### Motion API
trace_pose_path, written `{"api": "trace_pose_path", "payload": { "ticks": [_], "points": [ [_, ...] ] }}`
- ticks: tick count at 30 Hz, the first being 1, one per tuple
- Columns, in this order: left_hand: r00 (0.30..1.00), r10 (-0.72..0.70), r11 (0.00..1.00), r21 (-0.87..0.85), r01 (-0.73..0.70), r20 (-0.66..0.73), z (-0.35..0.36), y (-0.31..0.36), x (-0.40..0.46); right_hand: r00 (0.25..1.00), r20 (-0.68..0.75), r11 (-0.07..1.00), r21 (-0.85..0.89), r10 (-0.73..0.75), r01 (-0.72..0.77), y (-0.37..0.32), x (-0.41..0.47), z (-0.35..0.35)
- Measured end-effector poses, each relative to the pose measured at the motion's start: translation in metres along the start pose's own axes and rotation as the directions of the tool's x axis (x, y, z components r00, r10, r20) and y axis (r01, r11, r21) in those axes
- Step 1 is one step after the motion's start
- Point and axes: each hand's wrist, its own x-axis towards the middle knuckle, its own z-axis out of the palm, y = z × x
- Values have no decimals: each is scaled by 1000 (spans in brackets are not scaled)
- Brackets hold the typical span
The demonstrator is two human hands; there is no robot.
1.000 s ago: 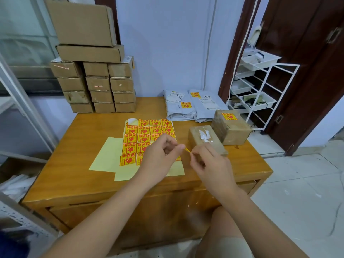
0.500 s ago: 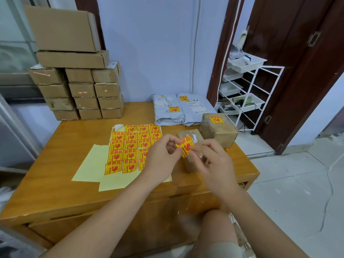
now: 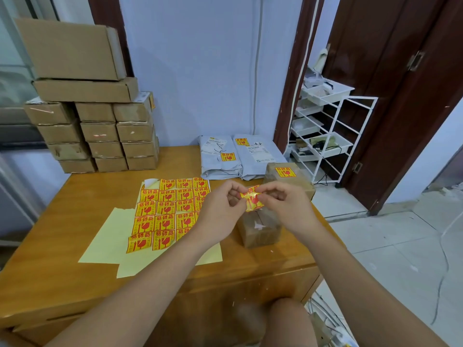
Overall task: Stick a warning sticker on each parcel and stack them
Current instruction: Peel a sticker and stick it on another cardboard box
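A yellow and red warning sticker (image 3: 252,201) is pinched between my left hand (image 3: 220,211) and my right hand (image 3: 285,209), held in the air just above a small brown taped parcel (image 3: 259,230) on the wooden table (image 3: 62,234). That parcel's top shows no sticker. Left of my hands lies the sticker sheet (image 3: 162,211) with several stickers on yellow backing paper. Behind my right hand sits a second brown parcel (image 3: 288,175) with a sticker on top. Two grey mailer bags (image 3: 233,156), each with a sticker, lie at the back of the table.
A stack of several cardboard boxes (image 3: 92,116) stands at the table's back left corner against the wall. A white wire rack (image 3: 325,131) with trays stands right of the table beside dark wooden doors. The table's right edge is close to the parcels.
The sticker was peeled off the sheet and lifted; both hands now hold it flat over the small parcel. The view shifted right and down.
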Motion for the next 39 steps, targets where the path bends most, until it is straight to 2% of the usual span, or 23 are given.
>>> {"api": "trace_pose_path", "payload": {
  "ticks": [5,8,11,22,39],
  "points": [
    [1000,12,966,257,-18,24,-3,-12,12,988,-151,998,-65,-14,5,5,21,-9],
    [995,29,892,447,-69,96,-4,-20,10,992,-123,994,-110,-4,-10,12,26,-6],
    [988,10,837,540,-94,156,0,-24,7,994,-103,985,-166,23,-40,19,28,3],
    [965,-21,835,536,-128,262,0,-36,5,995,-54,977,-192,85,-94,33,33,16],
    [954,-48,786,600,-146,294,2,-31,2,998,-37,944,-323,57,-66,38,34,16]
  ]
}}
